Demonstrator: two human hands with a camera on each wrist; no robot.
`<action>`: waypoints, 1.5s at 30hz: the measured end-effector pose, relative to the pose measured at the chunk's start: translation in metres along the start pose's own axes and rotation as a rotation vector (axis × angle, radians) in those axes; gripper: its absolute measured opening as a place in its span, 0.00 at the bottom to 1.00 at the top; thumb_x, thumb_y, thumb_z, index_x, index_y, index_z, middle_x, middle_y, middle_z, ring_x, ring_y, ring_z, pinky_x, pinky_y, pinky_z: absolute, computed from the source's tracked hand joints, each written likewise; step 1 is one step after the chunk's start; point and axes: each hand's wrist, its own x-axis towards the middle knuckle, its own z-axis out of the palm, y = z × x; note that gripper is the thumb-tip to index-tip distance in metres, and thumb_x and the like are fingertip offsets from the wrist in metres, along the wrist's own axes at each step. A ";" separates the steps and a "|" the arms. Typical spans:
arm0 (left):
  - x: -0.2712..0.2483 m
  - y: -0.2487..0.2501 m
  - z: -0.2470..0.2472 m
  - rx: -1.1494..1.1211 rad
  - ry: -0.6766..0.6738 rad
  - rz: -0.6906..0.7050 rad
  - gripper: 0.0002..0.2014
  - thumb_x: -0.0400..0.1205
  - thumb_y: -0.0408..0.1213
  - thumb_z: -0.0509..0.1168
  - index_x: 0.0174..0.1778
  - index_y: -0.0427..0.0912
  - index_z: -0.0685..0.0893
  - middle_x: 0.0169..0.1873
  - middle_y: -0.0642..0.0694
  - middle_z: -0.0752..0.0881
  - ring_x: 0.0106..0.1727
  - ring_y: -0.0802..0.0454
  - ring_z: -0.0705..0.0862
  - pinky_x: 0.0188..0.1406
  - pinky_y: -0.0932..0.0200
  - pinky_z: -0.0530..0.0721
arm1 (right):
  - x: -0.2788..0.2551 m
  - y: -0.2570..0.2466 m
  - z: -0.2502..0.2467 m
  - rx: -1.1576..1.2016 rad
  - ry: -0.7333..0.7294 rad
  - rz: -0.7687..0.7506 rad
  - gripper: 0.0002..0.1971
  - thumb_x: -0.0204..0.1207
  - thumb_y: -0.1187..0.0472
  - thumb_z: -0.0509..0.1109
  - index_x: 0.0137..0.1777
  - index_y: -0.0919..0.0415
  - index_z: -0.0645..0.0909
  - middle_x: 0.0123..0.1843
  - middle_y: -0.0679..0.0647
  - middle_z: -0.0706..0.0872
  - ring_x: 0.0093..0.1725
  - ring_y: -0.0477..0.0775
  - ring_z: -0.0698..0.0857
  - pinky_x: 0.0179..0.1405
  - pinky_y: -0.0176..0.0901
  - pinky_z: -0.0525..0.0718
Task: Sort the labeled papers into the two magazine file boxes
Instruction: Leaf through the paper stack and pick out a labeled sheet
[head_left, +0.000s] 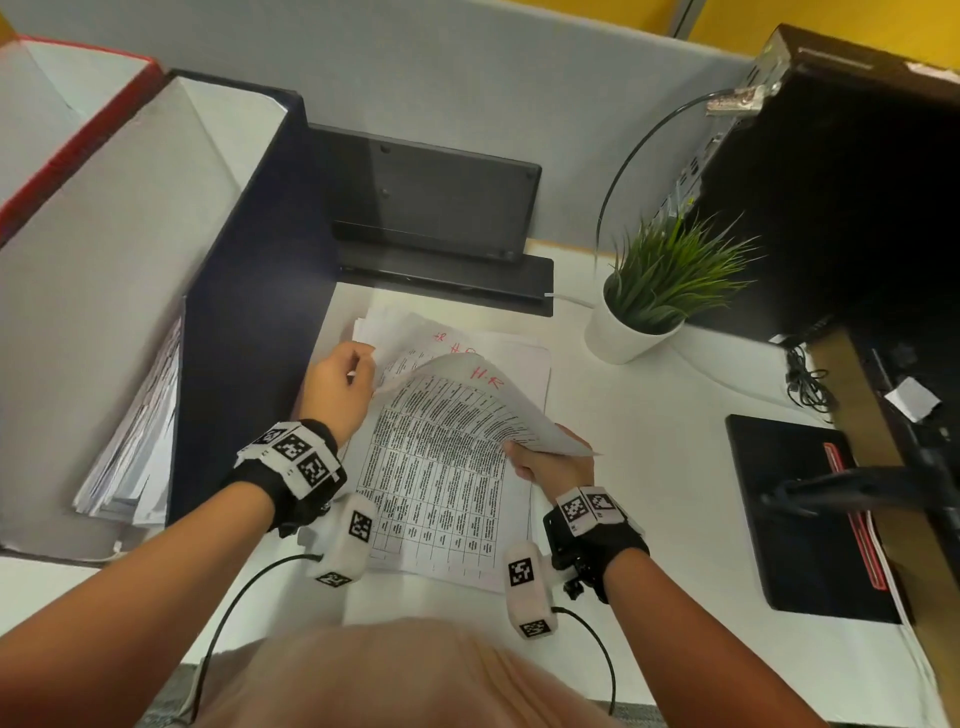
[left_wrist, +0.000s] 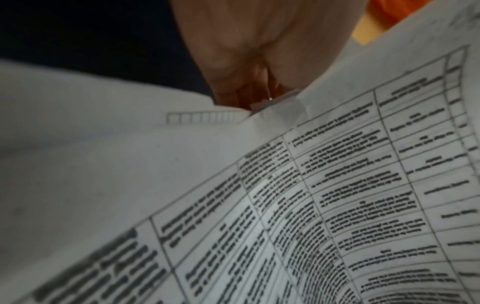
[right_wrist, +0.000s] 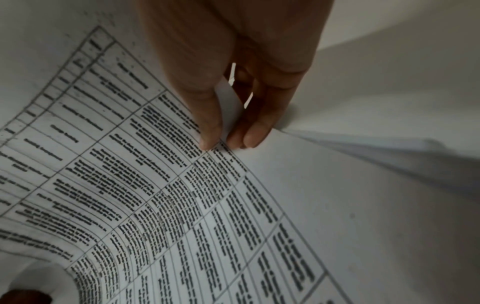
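A stack of printed table sheets (head_left: 447, 499) lies on the white desk, with red "H.R" marks near the far edges. The top sheet (head_left: 467, 395) is lifted and bowed upward. My left hand (head_left: 370, 366) pinches its far left corner, seen close in the left wrist view (left_wrist: 249, 96). At the sheet's right edge my right hand (head_left: 519, 451) pinches it between thumb and fingers (right_wrist: 207, 142). Two magazine file boxes stand at the left: a red-edged one (head_left: 57, 140) and a dark blue one (head_left: 244, 249) that holds a sheaf of papers (head_left: 140, 436).
A potted grass plant (head_left: 644, 296) stands right of the stack. A black stand and flat device (head_left: 436, 208) sit behind it. A black pad (head_left: 789, 514) with a red-edged item lies at the right, under a dark computer case (head_left: 841, 182) and cables.
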 end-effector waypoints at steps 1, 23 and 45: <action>0.001 -0.001 0.000 -0.051 -0.006 -0.029 0.10 0.85 0.35 0.56 0.40 0.52 0.76 0.37 0.50 0.82 0.37 0.52 0.79 0.38 0.58 0.79 | -0.002 -0.002 0.001 0.013 0.006 -0.007 0.22 0.63 0.74 0.79 0.56 0.79 0.79 0.51 0.71 0.86 0.35 0.50 0.83 0.27 0.34 0.86; 0.009 0.011 -0.015 0.293 -0.130 -0.327 0.13 0.79 0.38 0.70 0.51 0.29 0.86 0.47 0.35 0.87 0.46 0.40 0.84 0.47 0.53 0.82 | 0.001 0.001 -0.001 0.283 0.055 0.035 0.28 0.61 0.82 0.57 0.05 0.59 0.67 0.24 0.53 0.65 0.27 0.51 0.65 0.14 0.26 0.67; -0.004 0.007 -0.012 0.346 -0.077 0.113 0.07 0.80 0.25 0.63 0.43 0.31 0.87 0.38 0.35 0.82 0.42 0.42 0.81 0.44 0.50 0.82 | 0.019 0.010 -0.004 0.373 0.061 0.106 0.25 0.65 0.85 0.56 0.13 0.61 0.75 0.32 0.60 0.76 0.34 0.59 0.76 0.26 0.40 0.81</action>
